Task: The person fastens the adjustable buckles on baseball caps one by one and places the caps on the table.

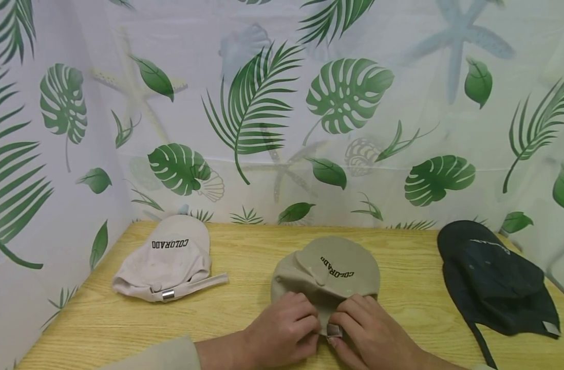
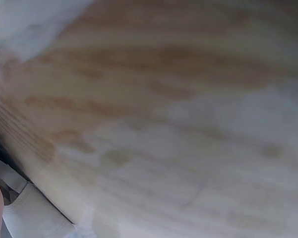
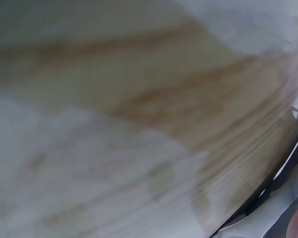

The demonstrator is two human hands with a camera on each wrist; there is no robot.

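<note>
A khaki baseball cap [image 1: 351, 257] with dark COLORADO lettering, upside down in the head view, sits at the table's middle with its back opening toward me. My left hand [image 1: 284, 329] grips the left side of its back strap, fingers curled. On the right side, my right hand [image 1: 374, 334] pinches the strap beside the metal buckle [image 1: 334, 330]. The strap's end is hidden by the fingers. Mostly blurred table surface fills both wrist views. Pale fabric [image 2: 34, 213] shows at the left wrist view's lower corner.
To the left lies a pale pinkish-white COLORADO cap [image 1: 180, 262], its strap end sticking out past a silver buckle [image 1: 168, 294]. A black cap [image 1: 499, 277] lies at the right, strap hanging toward me. Behind the wooden table [image 1: 245, 252] hangs a leaf-print curtain [image 1: 273, 195].
</note>
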